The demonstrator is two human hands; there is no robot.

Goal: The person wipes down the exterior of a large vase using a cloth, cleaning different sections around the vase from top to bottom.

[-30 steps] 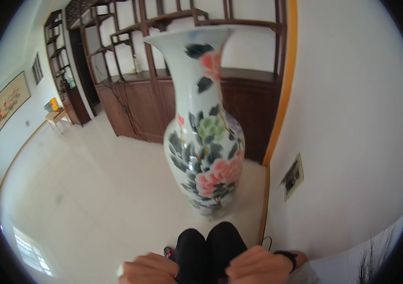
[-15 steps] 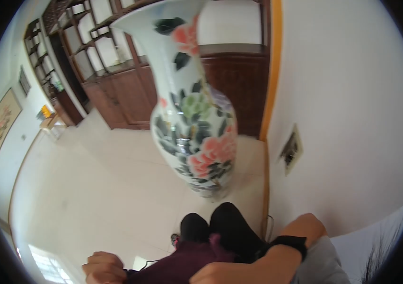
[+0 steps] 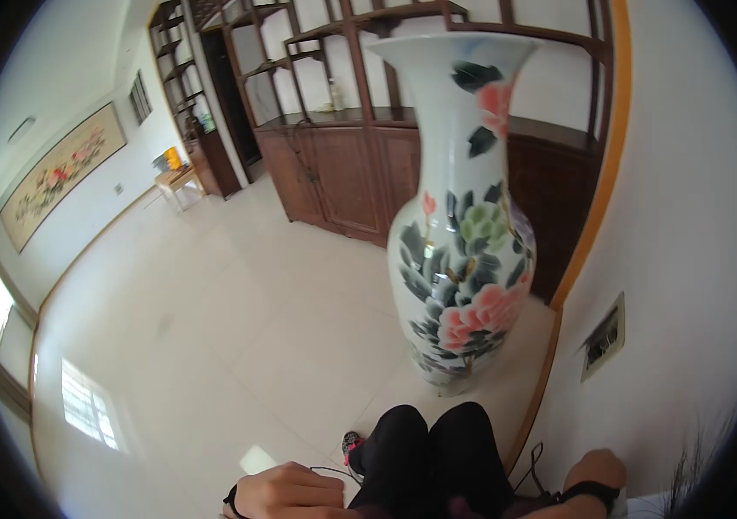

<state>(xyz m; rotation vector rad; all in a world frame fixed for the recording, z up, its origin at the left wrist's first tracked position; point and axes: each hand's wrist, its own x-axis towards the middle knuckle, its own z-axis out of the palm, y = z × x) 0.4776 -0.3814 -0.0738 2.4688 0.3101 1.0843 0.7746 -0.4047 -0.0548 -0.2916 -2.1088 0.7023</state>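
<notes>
My left hand (image 3: 291, 490) is at the bottom edge, left of my black-clad knees (image 3: 433, 458), with its fingers curled; what it grips, if anything, is hidden. At the lower right a bare forearm with a black band (image 3: 592, 493) shows, but my right hand is out of the frame. A bit of maroon cloth (image 3: 464, 509) shows low between my legs. Just beyond my knees a tall white vase (image 3: 464, 233) with painted pink and green flowers stands upright on the floor. Neither arm touches it.
Behind the vase is a dark wooden shelf cabinet (image 3: 334, 173). A white wall (image 3: 688, 216) with a socket box (image 3: 604, 337) rises close at right. A small stool (image 3: 180, 184) is far left. Thin cables (image 3: 535, 467) lie near my legs.
The view has shifted left and up, so the vase appears further right. The maroon cloth between my hands has mostly dropped out of view, and my right hand has left the frame.
</notes>
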